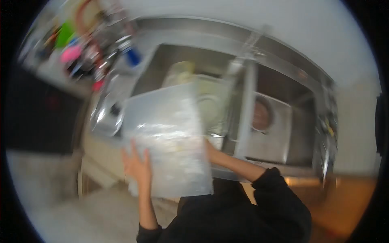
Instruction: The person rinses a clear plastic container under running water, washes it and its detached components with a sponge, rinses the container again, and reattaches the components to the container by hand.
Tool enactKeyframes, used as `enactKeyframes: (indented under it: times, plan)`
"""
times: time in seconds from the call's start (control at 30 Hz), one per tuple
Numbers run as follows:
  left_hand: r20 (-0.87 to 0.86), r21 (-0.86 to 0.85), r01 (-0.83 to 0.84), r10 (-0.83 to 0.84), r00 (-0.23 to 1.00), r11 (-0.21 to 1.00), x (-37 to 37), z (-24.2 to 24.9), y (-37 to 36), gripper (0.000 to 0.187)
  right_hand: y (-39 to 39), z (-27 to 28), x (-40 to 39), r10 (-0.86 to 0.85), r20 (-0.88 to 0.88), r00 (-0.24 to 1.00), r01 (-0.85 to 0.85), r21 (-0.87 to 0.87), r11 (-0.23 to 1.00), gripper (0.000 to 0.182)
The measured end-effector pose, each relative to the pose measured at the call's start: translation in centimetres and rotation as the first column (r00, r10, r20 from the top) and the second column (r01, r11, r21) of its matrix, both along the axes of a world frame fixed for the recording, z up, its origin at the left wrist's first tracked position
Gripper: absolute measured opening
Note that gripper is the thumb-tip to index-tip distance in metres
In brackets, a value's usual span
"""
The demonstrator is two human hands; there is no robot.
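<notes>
Currently both hands clasp a large translucent rectangular plastic board over the steel double sink: left hand spread on its near edge, right hand behind; washing looks unfinished.

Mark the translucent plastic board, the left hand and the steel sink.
translucent plastic board [168, 133], head view, middle of its face
left hand [137, 164], head view, palm
steel sink [269, 139], head view, right basin floor

The big flat board is between the left hand and the right hand, in front of the sink. The tap is behind it. Bottles stand far left.
</notes>
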State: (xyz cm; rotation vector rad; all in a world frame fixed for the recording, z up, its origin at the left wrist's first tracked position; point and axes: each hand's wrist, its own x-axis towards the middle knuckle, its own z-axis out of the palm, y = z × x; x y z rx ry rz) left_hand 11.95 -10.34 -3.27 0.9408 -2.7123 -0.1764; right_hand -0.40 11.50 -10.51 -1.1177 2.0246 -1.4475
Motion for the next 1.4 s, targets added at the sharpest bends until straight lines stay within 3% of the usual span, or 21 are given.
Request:
enactKeyframes:
  times: [0.07,0.1,0.13,0.17,0.2,0.27,0.33,0.4,0.5,0.57,0.67,0.7,0.77,0.87,0.93,1.0,1.1,1.17,1.2,1.33,1.4]
  plan:
    - [0.046,-0.035,-0.023,0.024,0.999,0.999,-0.2,0.6,0.3,0.052,2.0,-0.9,0.7,-0.318,-0.287,0.904,0.382,0.205,0.901,0.034]
    - [0.170,-0.100,-0.071,0.087,0.982,0.992,-1.3,0.8,0.7,0.051,2.8,0.7,0.6,-0.297,0.159,0.942,0.278,0.129,0.952,0.045]
    - [0.181,-0.094,-0.091,0.107,0.978,0.991,-1.5,0.7,0.7,0.051,3.5,2.4,1.3,-0.225,0.661,0.716,0.320,-0.024,0.947,0.057]
    - [0.184,-0.087,-0.103,0.118,0.976,0.991,-1.7,1.3,1.4,0.052,4.1,4.2,2.0,-0.156,0.912,0.379,0.443,-0.031,0.896,0.069]
    - [0.191,-0.088,-0.130,0.145,0.971,0.988,-1.6,1.6,2.0,0.052,3.6,5.4,2.6,0.022,0.970,0.243,0.466,-0.136,0.874,0.069]
    - [0.113,-0.040,-0.096,0.099,0.989,0.995,-0.8,-0.1,0.9,0.055,4.6,8.5,3.1,-0.158,0.861,0.483,0.441,-0.084,0.893,0.054]
    - [-0.099,0.039,-0.025,0.029,0.995,0.999,1.4,-2.8,-1.1,0.060,2.4,4.1,2.7,-0.041,0.818,0.573,0.432,-0.260,0.864,0.041]
    - [-0.342,0.001,0.112,-0.104,0.934,0.994,3.1,-4.9,-2.3,0.062,2.5,5.6,2.7,-0.034,0.755,0.655,0.400,-0.307,0.864,0.039]
    - [-0.497,-0.092,0.109,-0.140,0.857,0.990,2.6,-3.4,2.4,0.060,5.5,9.5,2.8,0.046,0.587,0.808,0.248,-0.410,0.878,0.040]
    - [-0.572,-0.091,0.101,-0.135,0.809,0.991,2.5,-1.6,5.8,0.059,8.1,11.7,3.1,0.088,0.298,0.950,0.048,-0.420,0.906,0.039]
    - [-0.656,-0.009,0.147,-0.117,0.746,0.989,2.5,0.7,10.9,0.057,12.9,12.9,2.3,-0.052,0.086,0.995,0.091,-0.553,0.828,0.036]
    - [-0.676,0.058,0.190,-0.101,0.730,0.980,2.3,1.5,12.7,0.056,15.9,14.2,2.0,-0.147,0.056,0.987,0.153,-0.566,0.810,0.037]
    - [-0.705,0.216,0.293,-0.059,0.707,0.931,2.0,3.0,16.4,0.055,23.4,18.6,-0.1,0.207,0.118,0.971,-0.111,-0.542,0.833,0.042]
    - [-0.727,0.493,0.516,0.006,0.687,0.701,1.1,4.0,21.0,0.053,33.7,21.9,-0.3,-0.259,-0.171,0.951,0.141,-0.504,0.852,0.041]
    - [-0.695,0.670,0.631,0.032,0.718,0.391,0.1,3.2,22.7,0.052,40.1,23.4,-0.5,-0.551,-0.475,0.686,0.325,-0.477,0.816,0.041]
    - [-0.474,0.681,0.550,-0.281,0.834,0.484,-2.4,8.5,32.7,0.050,45.0,25.1,-1.0,-0.345,-0.116,0.931,0.256,-0.464,0.848,0.033]
    - [-0.355,0.660,0.615,-0.542,0.762,0.432,-4.6,8.8,37.1,0.041,49.4,24.2,-0.3,-0.458,-0.115,0.882,0.400,-0.334,0.854,0.029]
    - [-0.392,0.704,0.617,-0.532,0.751,0.352,-5.1,8.5,38.9,0.040,50.6,21.4,-0.7,-0.537,-0.161,0.828,0.481,-0.287,0.828,0.028]
    - [-0.418,0.746,0.606,-0.514,0.749,0.277,-5.3,8.3,39.7,0.038,50.8,19.5,-1.1,-0.578,-0.190,0.794,0.562,-0.136,0.816,0.027]
    - [-0.383,0.775,0.591,-0.579,0.720,0.222,-6.1,7.0,42.1,0.038,50.1,13.8,-1.8,-0.656,-0.308,0.689,0.723,0.238,0.648,0.027]
    - [-0.373,0.798,0.567,-0.570,0.732,0.206,-6.3,7.0,43.0,0.039,50.3,12.5,-0.9,-0.699,-0.307,0.646,0.763,0.272,0.586,0.027]
